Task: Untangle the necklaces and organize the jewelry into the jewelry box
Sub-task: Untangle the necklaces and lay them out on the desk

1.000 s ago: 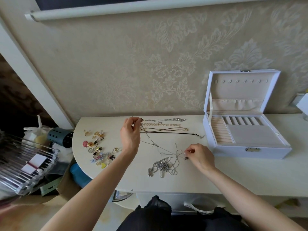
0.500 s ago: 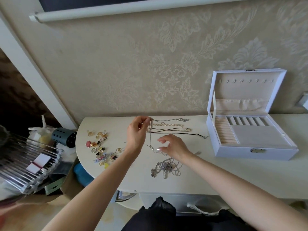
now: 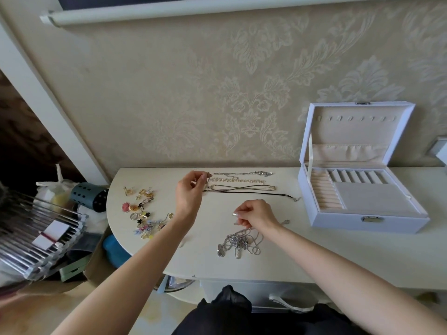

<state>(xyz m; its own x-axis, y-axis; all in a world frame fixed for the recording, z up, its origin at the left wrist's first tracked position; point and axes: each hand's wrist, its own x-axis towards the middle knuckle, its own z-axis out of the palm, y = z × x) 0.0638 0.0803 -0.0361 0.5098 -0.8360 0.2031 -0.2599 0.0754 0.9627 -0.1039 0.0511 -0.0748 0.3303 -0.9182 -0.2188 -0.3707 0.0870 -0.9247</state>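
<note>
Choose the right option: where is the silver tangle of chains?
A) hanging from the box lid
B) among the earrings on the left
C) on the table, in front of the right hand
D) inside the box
C: the tangle lies on the table, just on the person's side of the right hand, well apart from the open box.

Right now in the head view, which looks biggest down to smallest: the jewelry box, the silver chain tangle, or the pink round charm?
1. jewelry box
2. silver chain tangle
3. pink round charm
</note>
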